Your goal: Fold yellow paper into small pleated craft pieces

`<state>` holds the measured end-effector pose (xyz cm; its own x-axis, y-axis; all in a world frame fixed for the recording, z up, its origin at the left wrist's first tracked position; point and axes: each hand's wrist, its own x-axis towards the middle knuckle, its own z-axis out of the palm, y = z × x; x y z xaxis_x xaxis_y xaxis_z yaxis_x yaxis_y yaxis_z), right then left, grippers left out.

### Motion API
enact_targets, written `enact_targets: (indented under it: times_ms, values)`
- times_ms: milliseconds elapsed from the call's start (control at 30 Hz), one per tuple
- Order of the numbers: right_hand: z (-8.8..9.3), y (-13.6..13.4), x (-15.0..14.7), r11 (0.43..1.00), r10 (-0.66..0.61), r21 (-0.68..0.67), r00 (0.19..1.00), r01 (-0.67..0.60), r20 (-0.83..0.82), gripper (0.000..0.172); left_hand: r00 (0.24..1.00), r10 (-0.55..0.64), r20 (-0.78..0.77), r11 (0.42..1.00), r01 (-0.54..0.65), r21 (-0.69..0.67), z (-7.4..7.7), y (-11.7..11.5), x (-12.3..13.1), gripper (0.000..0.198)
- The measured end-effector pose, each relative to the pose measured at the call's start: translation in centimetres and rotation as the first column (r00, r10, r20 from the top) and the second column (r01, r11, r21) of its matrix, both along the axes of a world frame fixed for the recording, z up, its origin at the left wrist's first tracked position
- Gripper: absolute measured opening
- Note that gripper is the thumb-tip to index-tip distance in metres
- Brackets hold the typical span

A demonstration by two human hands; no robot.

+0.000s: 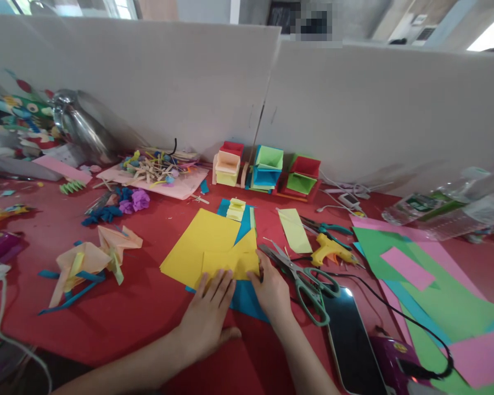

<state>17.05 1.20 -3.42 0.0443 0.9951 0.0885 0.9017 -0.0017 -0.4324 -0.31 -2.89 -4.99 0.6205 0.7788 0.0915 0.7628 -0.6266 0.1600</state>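
Observation:
My left hand (208,307) lies flat with its fingers stretched over the lower edge of a folded yellow paper piece (230,260). At the right edge of that piece, my right hand (274,288) has thumb and curled fingers closed on the paper. Beneath it are larger yellow sheets (193,236), and a blue sheet (249,302) shows below. A small pleated pale-yellow paper strip (236,209) rests at the top of the stack. Green-handled scissors (298,269) lie partly open just right of my right hand.
A phone (352,340), yellow glue gun (331,251), pliers (333,227) and black cable crowd the right, before coloured sheets (444,296). Folded-paper boxes (267,167) line the partition (148,82). Paper flowers (82,263) lie left; a steel jug (82,126) stands behind.

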Motion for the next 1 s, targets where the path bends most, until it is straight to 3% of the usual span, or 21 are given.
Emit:
enact_targets:
  times_ms: [300,433,533,767,900,1000]
  values:
    - [-0.3,-0.2,0.0,0.987,0.052,0.150,0.997,-0.061,0.057,0.048,1.000,-0.002,-0.007,0.999,0.001,-0.039,-0.4,-0.4,-0.8,0.080]
    - [-0.5,-2.0,-0.8,0.950,0.225,0.186,0.964,-0.249,0.143,0.039,1.000,0.007,-0.022,0.999,-0.008,-0.044,-0.5,-0.6,-0.8,0.081]
    - [-1.1,-3.9,-1.1,0.912,0.342,0.169,0.920,-0.375,0.192,0.045,1.000,0.026,-0.018,0.999,-0.026,-0.032,-0.5,-0.6,-0.9,0.081]
    - [-1.6,-5.3,-0.3,0.911,0.334,0.159,0.907,-0.380,0.256,0.055,1.000,0.001,0.018,0.998,-0.002,0.062,-0.7,-0.8,-3.0,0.082]
    - [-1.4,-5.4,0.0,0.923,0.302,0.157,0.914,-0.352,0.271,0.055,0.998,0.064,0.010,0.992,-0.065,0.111,-0.9,-1.3,-4.2,0.077]
    - [-0.7,-5.1,0.1,0.929,0.290,0.151,0.917,-0.338,0.274,0.047,0.991,0.120,0.052,0.989,-0.124,0.080,-0.1,-1.2,-4.5,0.065]
